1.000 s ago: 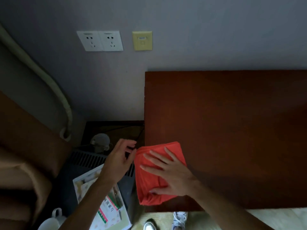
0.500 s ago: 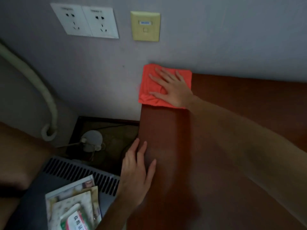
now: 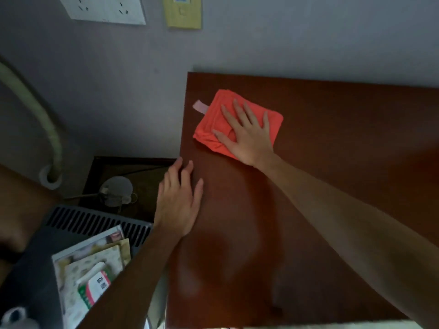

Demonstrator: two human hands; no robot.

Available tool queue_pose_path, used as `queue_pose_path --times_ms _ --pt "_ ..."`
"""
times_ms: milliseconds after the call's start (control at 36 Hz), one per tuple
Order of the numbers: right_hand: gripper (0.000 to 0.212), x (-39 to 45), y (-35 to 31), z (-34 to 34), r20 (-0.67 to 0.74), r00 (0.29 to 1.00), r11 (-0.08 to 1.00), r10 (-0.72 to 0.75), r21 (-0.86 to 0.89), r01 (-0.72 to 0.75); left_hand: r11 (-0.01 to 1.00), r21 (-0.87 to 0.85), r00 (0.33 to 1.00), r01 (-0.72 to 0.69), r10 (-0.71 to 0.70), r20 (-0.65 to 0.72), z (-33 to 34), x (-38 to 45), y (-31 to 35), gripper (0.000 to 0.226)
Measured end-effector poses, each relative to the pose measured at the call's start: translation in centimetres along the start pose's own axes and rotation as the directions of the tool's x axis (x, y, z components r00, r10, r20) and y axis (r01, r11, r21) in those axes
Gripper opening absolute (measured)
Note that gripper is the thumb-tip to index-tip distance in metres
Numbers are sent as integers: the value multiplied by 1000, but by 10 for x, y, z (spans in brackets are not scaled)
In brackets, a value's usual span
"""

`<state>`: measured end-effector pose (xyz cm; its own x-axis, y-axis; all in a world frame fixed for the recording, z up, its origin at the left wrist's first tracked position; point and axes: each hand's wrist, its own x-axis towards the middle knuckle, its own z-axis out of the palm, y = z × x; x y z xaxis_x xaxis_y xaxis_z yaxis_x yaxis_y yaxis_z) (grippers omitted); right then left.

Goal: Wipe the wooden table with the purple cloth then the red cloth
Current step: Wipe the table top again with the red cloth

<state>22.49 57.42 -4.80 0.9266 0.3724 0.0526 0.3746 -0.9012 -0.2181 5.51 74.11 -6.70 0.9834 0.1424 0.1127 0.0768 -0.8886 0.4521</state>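
Observation:
The folded red cloth (image 3: 215, 124) lies on the dark wooden table (image 3: 332, 162) near its far left corner, with a pale loop tag sticking out at its left. My right hand (image 3: 247, 136) lies flat on the cloth, fingers spread, pressing it onto the wood. My left hand (image 3: 178, 203) rests palm down on the table's left edge, nearer to me, holding nothing. No purple cloth is in view.
A grey wall with white sockets (image 3: 104, 8) and a yellow plate (image 3: 183, 11) stands behind the table. Left of the table are a grey vented appliance (image 3: 95, 222) with packets (image 3: 92, 269) on it, a pale hose (image 3: 35, 115) and a small lamp-like object (image 3: 116, 189).
My right hand pushed the red cloth from the near left edge up to the far corner, then drew it back a little to the right. My left hand came to rest on the table edge.

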Motion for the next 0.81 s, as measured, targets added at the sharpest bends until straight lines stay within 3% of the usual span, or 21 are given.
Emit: queue_pose_path --times_ms 139,250,333,417,500,556,694,806 --pt "80 -156 0 -7 64 992 994 -107 -23 109 999 -33 1000 7 -8 -28 -8 -9 4 54" --pt "80 -253 -1 -19 149 952 957 -268 -68 280 993 44 994 -113 112 5 -11 -24 6 49" --pt "82 -275 4 -24 208 906 916 -369 -84 393 974 70 976 -216 213 57 -9 -26 12 48" --pt "82 -263 14 -28 238 853 870 -465 -53 490 966 56 965 -251 245 97 -5 -16 18 48" --pt "80 -228 38 -32 288 760 786 -582 -38 617 977 24 973 -213 210 95 -3 -7 20 46" --pt "80 -194 60 -34 297 737 762 -607 -48 646 981 25 978 -191 188 94 -2 -6 20 46" --pt "78 -89 109 -31 216 852 856 -477 -109 506 981 67 981 -184 179 79 0 -5 24 51" --pt "77 -12 129 -33 217 850 850 -481 -121 512 969 122 972 -217 202 122 -1 -4 24 57"
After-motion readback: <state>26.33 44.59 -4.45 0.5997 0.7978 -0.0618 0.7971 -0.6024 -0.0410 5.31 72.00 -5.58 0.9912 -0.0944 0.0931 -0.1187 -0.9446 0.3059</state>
